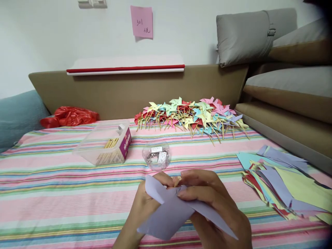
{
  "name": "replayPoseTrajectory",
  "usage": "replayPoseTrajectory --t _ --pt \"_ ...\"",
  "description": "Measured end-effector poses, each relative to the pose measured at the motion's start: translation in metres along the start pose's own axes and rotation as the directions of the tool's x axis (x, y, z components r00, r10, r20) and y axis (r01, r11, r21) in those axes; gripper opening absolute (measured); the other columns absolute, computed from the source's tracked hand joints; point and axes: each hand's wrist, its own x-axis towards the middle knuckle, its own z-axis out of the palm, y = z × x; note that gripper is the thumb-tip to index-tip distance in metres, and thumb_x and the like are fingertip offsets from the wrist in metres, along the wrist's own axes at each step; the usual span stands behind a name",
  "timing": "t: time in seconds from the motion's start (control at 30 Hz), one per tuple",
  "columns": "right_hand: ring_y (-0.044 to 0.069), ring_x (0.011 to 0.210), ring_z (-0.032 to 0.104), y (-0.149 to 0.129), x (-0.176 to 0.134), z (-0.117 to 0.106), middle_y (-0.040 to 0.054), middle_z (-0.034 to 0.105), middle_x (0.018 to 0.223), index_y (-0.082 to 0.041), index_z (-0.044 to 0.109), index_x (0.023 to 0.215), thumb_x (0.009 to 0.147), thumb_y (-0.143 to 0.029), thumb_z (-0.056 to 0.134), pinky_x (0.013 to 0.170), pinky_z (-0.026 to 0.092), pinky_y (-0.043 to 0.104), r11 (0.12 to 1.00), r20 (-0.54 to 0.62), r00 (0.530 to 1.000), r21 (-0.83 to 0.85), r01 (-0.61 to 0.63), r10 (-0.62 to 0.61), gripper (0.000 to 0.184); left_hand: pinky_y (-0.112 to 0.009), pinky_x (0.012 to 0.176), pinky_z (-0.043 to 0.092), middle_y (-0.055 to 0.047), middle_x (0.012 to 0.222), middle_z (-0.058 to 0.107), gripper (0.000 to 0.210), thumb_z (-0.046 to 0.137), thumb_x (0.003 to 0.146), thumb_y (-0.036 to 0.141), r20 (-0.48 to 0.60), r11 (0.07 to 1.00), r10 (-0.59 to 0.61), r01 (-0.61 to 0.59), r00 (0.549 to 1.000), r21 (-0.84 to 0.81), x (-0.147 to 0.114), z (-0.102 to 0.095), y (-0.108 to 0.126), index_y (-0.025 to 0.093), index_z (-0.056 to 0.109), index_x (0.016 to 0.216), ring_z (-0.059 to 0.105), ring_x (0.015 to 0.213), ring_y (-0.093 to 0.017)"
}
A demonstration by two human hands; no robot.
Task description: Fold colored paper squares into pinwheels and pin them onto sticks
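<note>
A light purple paper pinwheel [168,216] is between my two hands near the bottom of the view, with its blades partly folded. My left hand [146,204] is closed behind its left side, its fingers partly hidden by the paper. My right hand [220,200] curls around the right side, with fingertips pressed on the folded paper near the centre. The tip of a thin wooden stick [177,180] shows between the fingers of both hands; the rest of it is hidden. Just beyond the hands stands a clear round container [156,156] of small dark metal pieces.
Several finished pinwheels [181,114] lie heaped at the back. A clear plastic box [88,147] holding wooden sticks [110,147] sits left of centre. Coloured paper sheets [298,190] are piled at right. A red plastic bag [72,117] lies back left; cushions [290,86] are stacked at right.
</note>
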Motion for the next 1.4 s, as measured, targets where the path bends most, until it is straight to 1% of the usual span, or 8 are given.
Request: replayPoseTrajectory --t 0.27,0.5,0.67,0.9,1.0,1.13,1.27,1.4 --pt "0.014 0.107 0.068 0.001 0.002 0.000 0.0018 0.062 0.116 -0.028 0.070 0.103 0.091 -0.010 0.065 0.090 0.057 0.020 0.999 0.025 1.000 -0.048 0.005 -0.003 0.022 -0.024 0.065 0.052 -0.004 0.082 0.073 0.026 0.083 0.076 0.044 0.028 0.996 -0.007 0.009 1.000 -0.084 -0.002 0.004 0.005 0.019 0.077 0.082 0.064 0.074 -0.017" --pt "0.021 0.103 0.067 0.001 -0.002 0.004 0.0054 0.066 0.108 -0.030 0.073 0.101 0.092 -0.016 0.065 0.082 0.059 0.030 0.996 -0.044 0.996 0.061 -0.072 0.075 0.019 -0.024 0.068 0.055 -0.002 0.080 0.074 0.016 0.086 0.075 0.036 -0.012 0.998 -0.021 0.020 1.000 -0.055 -0.002 0.011 0.014 0.022 0.079 0.076 0.068 0.076 -0.017" --pt "0.021 0.102 0.066 0.002 -0.003 0.005 0.0058 0.065 0.108 -0.030 0.072 0.102 0.091 -0.014 0.064 0.082 0.058 0.030 0.991 -0.022 0.996 0.098 -0.086 0.089 0.022 -0.024 0.066 0.055 -0.002 0.078 0.073 0.014 0.087 0.073 0.034 -0.008 0.999 -0.003 0.003 1.000 -0.051 -0.001 0.013 0.014 0.022 0.080 0.075 0.069 0.074 -0.017" --pt "0.019 0.100 0.066 0.001 -0.003 0.008 0.0043 0.064 0.107 -0.030 0.073 0.098 0.093 -0.018 0.064 0.083 0.057 0.028 0.975 -0.060 0.985 0.168 -0.147 0.159 0.016 -0.027 0.072 0.056 -0.003 0.081 0.074 0.015 0.081 0.080 0.038 0.026 0.991 0.091 -0.093 0.995 0.094 -0.002 0.009 0.015 0.023 0.080 0.080 0.070 0.078 -0.019" --pt "0.018 0.104 0.065 0.001 -0.004 0.012 0.0047 0.063 0.109 -0.029 0.073 0.095 0.094 -0.022 0.064 0.084 0.058 0.025 0.939 -0.106 0.955 0.243 -0.243 0.275 0.011 -0.026 0.073 0.053 -0.002 0.084 0.074 0.011 0.074 0.088 0.035 0.046 0.930 0.195 -0.199 0.980 0.308 -0.004 0.009 0.019 0.025 0.078 0.086 0.067 0.079 -0.018" --pt "0.018 0.108 0.062 0.005 -0.004 0.017 0.0040 0.061 0.112 -0.028 0.072 0.094 0.094 -0.026 0.065 0.085 0.057 0.024 0.855 -0.114 0.902 0.385 -0.347 0.417 0.008 -0.027 0.079 0.049 -0.002 0.088 0.073 0.011 0.065 0.094 0.023 0.072 0.789 0.244 -0.242 0.967 0.565 -0.007 0.009 0.019 0.025 0.076 0.091 0.064 0.082 -0.018" --pt "0.018 0.107 0.063 0.013 -0.006 0.017 0.0034 0.065 0.113 -0.027 0.071 0.097 0.093 -0.032 0.067 0.088 0.056 0.030 0.763 -0.068 0.849 0.481 -0.432 0.524 0.007 -0.028 0.080 0.047 -0.003 0.091 0.073 0.011 0.063 0.096 0.024 0.080 0.698 0.282 -0.262 0.956 0.667 -0.009 0.009 0.017 0.025 0.074 0.093 0.064 0.088 -0.020" --pt "0.022 0.105 0.067 0.019 -0.006 0.016 0.0046 0.073 0.111 -0.028 0.068 0.107 0.088 -0.037 0.074 0.086 0.057 0.035 0.666 -0.035 0.778 0.541 -0.513 0.627 0.022 -0.027 0.070 0.046 -0.004 0.087 0.071 0.013 0.061 0.097 0.027 0.083 0.668 0.248 -0.233 0.965 0.706 -0.008 0.009 0.015 0.023 0.072 0.093 0.064 0.086 -0.020"
